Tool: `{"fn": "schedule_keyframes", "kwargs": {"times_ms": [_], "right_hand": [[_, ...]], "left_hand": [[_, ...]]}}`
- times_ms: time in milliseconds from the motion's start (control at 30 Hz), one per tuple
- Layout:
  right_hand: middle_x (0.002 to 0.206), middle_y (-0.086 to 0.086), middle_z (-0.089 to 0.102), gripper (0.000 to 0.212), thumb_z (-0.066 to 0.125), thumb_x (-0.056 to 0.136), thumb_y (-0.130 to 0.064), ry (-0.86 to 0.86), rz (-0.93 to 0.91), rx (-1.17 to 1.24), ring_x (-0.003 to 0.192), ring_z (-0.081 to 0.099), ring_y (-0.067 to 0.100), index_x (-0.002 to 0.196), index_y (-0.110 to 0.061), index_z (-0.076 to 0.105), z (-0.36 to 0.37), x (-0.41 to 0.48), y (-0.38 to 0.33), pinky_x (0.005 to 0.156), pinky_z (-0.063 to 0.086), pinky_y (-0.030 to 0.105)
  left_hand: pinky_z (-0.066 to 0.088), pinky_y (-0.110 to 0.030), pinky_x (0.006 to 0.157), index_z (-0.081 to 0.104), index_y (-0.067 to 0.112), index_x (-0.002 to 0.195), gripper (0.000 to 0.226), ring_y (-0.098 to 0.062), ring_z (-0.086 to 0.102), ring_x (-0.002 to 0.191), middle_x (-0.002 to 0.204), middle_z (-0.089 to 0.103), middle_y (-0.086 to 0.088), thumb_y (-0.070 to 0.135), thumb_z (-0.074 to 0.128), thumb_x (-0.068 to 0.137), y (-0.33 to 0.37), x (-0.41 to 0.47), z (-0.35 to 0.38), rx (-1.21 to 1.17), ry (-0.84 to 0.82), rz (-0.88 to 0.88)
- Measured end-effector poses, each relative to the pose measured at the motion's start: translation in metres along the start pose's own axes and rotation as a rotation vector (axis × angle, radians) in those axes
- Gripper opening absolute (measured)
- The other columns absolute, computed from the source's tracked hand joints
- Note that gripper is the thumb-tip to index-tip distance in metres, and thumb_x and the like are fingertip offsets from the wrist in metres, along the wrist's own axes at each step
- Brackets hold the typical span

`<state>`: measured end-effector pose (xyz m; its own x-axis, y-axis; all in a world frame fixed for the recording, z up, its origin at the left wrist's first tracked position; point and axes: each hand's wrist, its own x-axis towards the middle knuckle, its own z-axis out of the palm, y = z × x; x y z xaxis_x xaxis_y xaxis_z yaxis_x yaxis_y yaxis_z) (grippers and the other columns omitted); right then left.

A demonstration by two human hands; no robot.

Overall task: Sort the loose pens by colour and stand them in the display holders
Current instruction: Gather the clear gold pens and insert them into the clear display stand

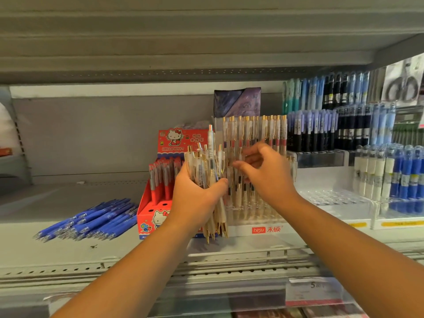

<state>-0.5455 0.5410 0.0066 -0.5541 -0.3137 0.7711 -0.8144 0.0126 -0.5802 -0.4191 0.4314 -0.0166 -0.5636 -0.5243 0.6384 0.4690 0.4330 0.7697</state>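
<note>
My left hand [195, 198] is wrapped around a bundle of cream pens with gold clips [210, 180], tips down, in front of the clear tiered display holder [259, 216] on the shelf [68, 246]. My right hand [266, 173], fingers loosely curled and holding nothing I can make out, reaches among the cream pens already standing in that holder. Just left stands a red Hello Kitty pen box [158, 210]; beyond it, loose blue pens [91, 220] lie heaped. Racks of blue and black pens [332, 125] crowd the right.
</note>
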Motion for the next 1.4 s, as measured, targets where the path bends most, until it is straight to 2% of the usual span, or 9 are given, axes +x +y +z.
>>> {"fn": "schedule_keyframes", "kwargs": {"times_ms": [200, 367, 500, 733, 833, 967, 1100, 1200, 1400], "right_hand": [[0.082, -0.012, 0.064, 0.017, 0.073, 0.086, -0.026, -0.167, 0.032, -0.081, 0.075, 0.062, 0.002, 0.085, -0.033, 0.058, 0.001, -0.003, 0.008, 0.068, 0.054, 0.024], [0.081, -0.002, 0.068, 0.02, 0.076, 0.084, -0.021, -0.167, 0.102, -0.018, 0.06, 0.065, 0.001, 0.084, -0.028, 0.057, -0.003, -0.003, 0.009, 0.05, 0.047, 0.011], [0.082, -0.003, 0.067, 0.019, 0.076, 0.084, -0.027, -0.164, 0.098, -0.073, 0.071, 0.065, 0.008, 0.088, -0.026, 0.058, -0.004, -0.004, 0.008, 0.06, 0.051, 0.021], [0.083, -0.009, 0.061, 0.015, 0.067, 0.09, -0.032, -0.075, -0.023, -0.242, 0.078, 0.056, 0.001, 0.101, -0.022, 0.069, -0.006, -0.011, 0.006, 0.064, 0.042, 0.018], [0.086, -0.009, 0.063, 0.007, 0.064, 0.092, -0.028, -0.028, -0.036, -0.043, 0.077, 0.057, 0.001, 0.097, -0.025, 0.067, -0.007, -0.013, -0.01, 0.065, 0.043, 0.015], [0.088, 0.003, 0.07, 0.009, 0.069, 0.089, -0.028, -0.2, 0.105, 0.327, 0.07, 0.064, 0.006, 0.096, -0.022, 0.07, -0.009, -0.013, -0.034, 0.055, 0.051, 0.02], [0.098, 0.016, 0.069, 0.024, 0.075, 0.084, -0.017, -0.315, 0.297, 0.425, 0.07, 0.068, 0.012, 0.106, -0.008, 0.069, -0.004, -0.014, -0.041, 0.056, 0.055, 0.024], [0.086, 0.009, 0.067, 0.015, 0.07, 0.088, -0.012, -0.368, 0.375, 0.497, 0.067, 0.066, 0.012, 0.1, -0.003, 0.068, -0.004, -0.013, -0.041, 0.057, 0.054, 0.023], [0.076, 0.008, 0.063, 0.011, 0.059, 0.096, -0.009, -0.426, 0.423, 0.554, 0.064, 0.067, 0.014, 0.089, -0.002, 0.061, -0.008, -0.011, -0.042, 0.059, 0.056, 0.026]], "left_hand": [[0.056, -0.018, 0.071, 0.061, 0.025, 0.109, 0.039, -0.007, 0.072, 0.086, 0.093, 0.074, 0.012, 0.006, 0.078, 0.079, -0.002, 0.002, 0.0, -0.004, 0.006, 0.016], [0.054, -0.012, 0.068, 0.06, 0.026, 0.11, 0.04, -0.002, 0.07, 0.086, 0.092, 0.073, 0.017, 0.007, 0.078, 0.08, -0.004, 0.002, -0.001, -0.002, 0.007, 0.009], [0.053, -0.012, 0.067, 0.061, 0.022, 0.115, 0.043, -0.002, 0.07, 0.086, 0.094, 0.073, 0.016, 0.009, 0.079, 0.079, -0.004, 0.002, -0.001, -0.016, 0.014, -0.004], [0.055, -0.015, 0.07, 0.061, 0.026, 0.114, 0.042, -0.004, 0.071, 0.089, 0.096, 0.074, 0.015, 0.01, 0.079, 0.08, -0.005, 0.002, -0.001, -0.048, -0.021, -0.026], [0.057, -0.02, 0.073, 0.061, 0.027, 0.111, 0.04, -0.006, 0.072, 0.089, 0.096, 0.074, 0.014, 0.008, 0.078, 0.08, -0.006, 0.002, -0.001, -0.057, -0.04, -0.028], [0.059, -0.042, 0.079, 0.062, 0.026, 0.111, 0.041, -0.016, 0.073, 0.088, 0.095, 0.075, 0.004, 0.007, 0.077, 0.078, -0.004, 0.002, 0.0, -0.066, -0.058, -0.034], [0.06, -0.048, 0.075, 0.063, 0.02, 0.113, 0.044, -0.026, 0.073, 0.088, 0.096, 0.075, -0.003, 0.011, 0.074, 0.071, -0.003, 0.002, 0.001, -0.105, -0.074, -0.034], [0.061, -0.043, 0.075, 0.062, 0.02, 0.113, 0.047, -0.024, 0.073, 0.089, 0.096, 0.075, -0.001, 0.014, 0.077, 0.068, -0.004, 0.002, 0.001, -0.096, -0.078, -0.042], [0.059, -0.053, 0.079, 0.063, 0.023, 0.111, 0.049, -0.022, 0.074, 0.09, 0.097, 0.076, 0.0, 0.02, 0.081, 0.066, -0.004, 0.003, 0.001, -0.108, -0.07, -0.085]]}}
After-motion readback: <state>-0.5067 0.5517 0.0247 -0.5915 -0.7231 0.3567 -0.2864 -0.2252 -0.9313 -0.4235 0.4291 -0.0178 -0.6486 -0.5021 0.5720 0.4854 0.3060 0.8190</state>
